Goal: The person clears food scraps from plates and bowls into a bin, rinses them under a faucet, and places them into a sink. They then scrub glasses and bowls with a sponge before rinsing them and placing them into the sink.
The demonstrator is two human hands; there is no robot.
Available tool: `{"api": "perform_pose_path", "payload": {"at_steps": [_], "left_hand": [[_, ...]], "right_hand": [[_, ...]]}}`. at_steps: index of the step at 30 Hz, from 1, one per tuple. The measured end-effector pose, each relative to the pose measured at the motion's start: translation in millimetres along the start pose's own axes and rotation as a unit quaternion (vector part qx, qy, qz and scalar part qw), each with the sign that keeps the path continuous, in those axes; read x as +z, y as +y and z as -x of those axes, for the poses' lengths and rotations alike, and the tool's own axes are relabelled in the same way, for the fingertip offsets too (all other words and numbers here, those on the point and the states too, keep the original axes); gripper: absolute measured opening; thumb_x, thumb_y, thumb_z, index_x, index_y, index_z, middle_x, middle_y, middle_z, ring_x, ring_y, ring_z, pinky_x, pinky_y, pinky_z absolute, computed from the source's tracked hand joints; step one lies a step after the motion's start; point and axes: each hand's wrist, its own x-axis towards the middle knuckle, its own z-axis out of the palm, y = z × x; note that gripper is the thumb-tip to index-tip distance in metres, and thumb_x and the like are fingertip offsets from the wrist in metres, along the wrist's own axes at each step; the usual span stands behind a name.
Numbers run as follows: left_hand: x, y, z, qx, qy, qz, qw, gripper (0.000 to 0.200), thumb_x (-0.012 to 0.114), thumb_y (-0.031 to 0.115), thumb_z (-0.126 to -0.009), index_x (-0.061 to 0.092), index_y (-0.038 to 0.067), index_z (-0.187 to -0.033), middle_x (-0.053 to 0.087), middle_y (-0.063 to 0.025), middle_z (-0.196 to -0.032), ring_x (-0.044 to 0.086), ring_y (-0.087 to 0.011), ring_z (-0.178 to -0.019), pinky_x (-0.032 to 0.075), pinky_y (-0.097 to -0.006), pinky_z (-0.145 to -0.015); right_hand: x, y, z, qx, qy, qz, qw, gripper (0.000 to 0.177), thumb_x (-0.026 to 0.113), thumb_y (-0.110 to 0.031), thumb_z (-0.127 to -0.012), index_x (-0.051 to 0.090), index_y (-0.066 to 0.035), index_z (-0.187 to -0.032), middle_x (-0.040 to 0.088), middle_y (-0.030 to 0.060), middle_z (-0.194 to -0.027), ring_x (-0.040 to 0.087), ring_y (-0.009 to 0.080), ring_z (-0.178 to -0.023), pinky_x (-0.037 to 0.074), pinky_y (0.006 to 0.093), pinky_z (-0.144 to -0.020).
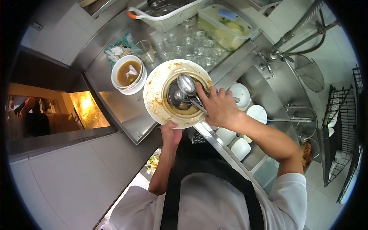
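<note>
A wide, sauce-smeared white plate is held up in front of me, with a brownish, dirty bowl nested on it. My left hand grips the plate's near rim, thumb on top. Metal spoons lie in the bowl, their handles running toward my right hand. That hand is closed over the handles, index finger stretched along them; the exact number is partly hidden. Left of the plate, a white bowl of brown broth with a crumpled tissue stands on the steel counter.
Many clear glasses stand behind the plate, beside a plastic tub and a white basin. White dishes fill the sink at right, under taps. A black wire rack hangs far right.
</note>
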Motion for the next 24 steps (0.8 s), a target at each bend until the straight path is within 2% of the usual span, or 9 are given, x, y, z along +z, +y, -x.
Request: {"api": "perform_pose_path", "payload": {"at_steps": [1, 4, 7, 13, 16, 17, 20, 21, 24], "left_hand": [[-1, -2, -3, -0.001, -0.001, -0.002, 1.000, 0.075, 0.047, 0.002, -0.064, 0.037, -0.005, -0.137, 0.053, -0.0189, -0.132, 0.052, -0.0349, -0.125, 0.040, -0.0492, -0.109], [0, -8, -10, -0.006, 0.003, -0.006, 1.000, 0.075, 0.047, -0.001, -0.063, 0.037, -0.004, -0.138, 0.053, -0.0173, -0.132, 0.052, -0.0338, -0.125, 0.040, -0.0485, -0.108], [10, -11, -14, -0.022, 0.002, -0.009, 1.000, 0.077, 0.047, -0.003, -0.062, 0.037, -0.004, -0.138, 0.052, -0.0164, -0.134, 0.051, -0.0331, -0.126, 0.040, -0.0475, -0.109], [10, -25, -22, -0.068, -0.044, -0.003, 0.997, 0.079, 0.047, -0.003, -0.062, 0.036, -0.004, -0.140, 0.051, -0.0167, -0.135, 0.050, -0.0339, -0.127, 0.038, -0.0467, -0.111], [8, -41, -30, -0.103, -0.057, 0.000, 0.993, 0.079, 0.047, -0.001, -0.062, 0.036, -0.004, -0.140, 0.051, -0.0168, -0.135, 0.049, -0.0338, -0.127, 0.038, -0.0465, -0.110], [8, -47, -31, -0.111, -0.066, 0.002, 0.992, 0.079, 0.047, -0.001, -0.062, 0.036, -0.004, -0.140, 0.051, -0.0167, -0.135, 0.050, -0.0337, -0.127, 0.038, -0.0464, -0.110], [13, -58, -27, -0.132, -0.072, 0.014, 0.989, 0.078, 0.048, 0.000, -0.062, 0.037, -0.003, -0.139, 0.053, -0.0165, -0.134, 0.051, -0.0330, -0.126, 0.038, -0.0460, -0.110], [16, -64, -28, -0.138, -0.073, 0.020, 0.988, 0.078, 0.048, 0.001, -0.062, 0.037, -0.003, -0.139, 0.053, -0.0164, -0.133, 0.051, -0.0327, -0.126, 0.038, -0.0458, -0.110], [12, -85, -37, -0.156, -0.075, 0.019, 0.985, 0.077, 0.049, 0.001, -0.062, 0.039, -0.003, -0.138, 0.054, -0.0166, -0.133, 0.053, -0.0325, -0.124, 0.039, -0.0458, -0.110]], "right_hand": [[5, 1, 1, 0.007, 0.043, -0.018, 0.999, 0.096, 0.075, -0.024, -0.070, 0.023, -0.005, -0.148, 0.056, 0.0243, -0.111, 0.063, 0.0420, -0.096, 0.051, 0.0509, -0.081], [37, 8, -6, 0.024, 0.111, 0.010, 0.993, 0.070, 0.068, -0.018, -0.074, 0.037, -0.001, -0.135, 0.062, 0.0188, -0.099, 0.068, 0.0360, -0.084, 0.053, 0.0440, -0.072], [39, 13, 1, 0.046, 0.070, -0.023, 0.996, 0.056, 0.064, -0.013, -0.077, 0.042, -0.001, -0.126, 0.064, 0.0190, -0.097, 0.069, 0.0350, -0.082, 0.054, 0.0429, -0.071], [16, 24, 27, 0.068, -0.019, -0.098, 0.993, 0.047, 0.058, -0.010, -0.078, 0.046, 0.002, -0.122, 0.067, 0.0245, -0.099, 0.067, 0.0404, -0.088, 0.052, 0.0499, -0.078], [18, 50, 36, 0.088, -0.057, -0.165, 0.981, 0.044, 0.053, -0.005, -0.076, 0.047, 0.000, -0.120, 0.065, 0.0273, -0.097, 0.064, 0.0426, -0.093, 0.049, 0.0510, -0.083], [16, 56, 43, 0.110, -0.059, -0.199, 0.972, 0.046, 0.055, -0.005, -0.076, 0.047, 0.001, -0.122, 0.064, 0.0277, -0.101, 0.061, 0.0432, -0.099, 0.048, 0.0492, -0.087], [32, 87, 68, 0.097, -0.009, -0.306, 0.947, 0.049, 0.058, -0.004, -0.076, 0.048, 0.002, -0.123, 0.063, 0.0279, -0.105, 0.058, 0.0440, -0.105, 0.046, 0.0473, -0.091], [35, 97, 73, 0.093, 0.006, -0.347, 0.933, 0.050, 0.062, -0.002, -0.075, 0.048, 0.002, -0.123, 0.063, 0.0254, -0.109, 0.058, 0.0416, -0.107, 0.044, 0.0434, -0.094], [40, 117, 102, 0.098, 0.098, -0.402, 0.905, 0.040, 0.061, -0.005, -0.077, 0.051, 0.003, -0.115, 0.065, 0.0249, -0.093, 0.062, 0.0395, -0.090, 0.047, 0.0458, -0.084]]}}
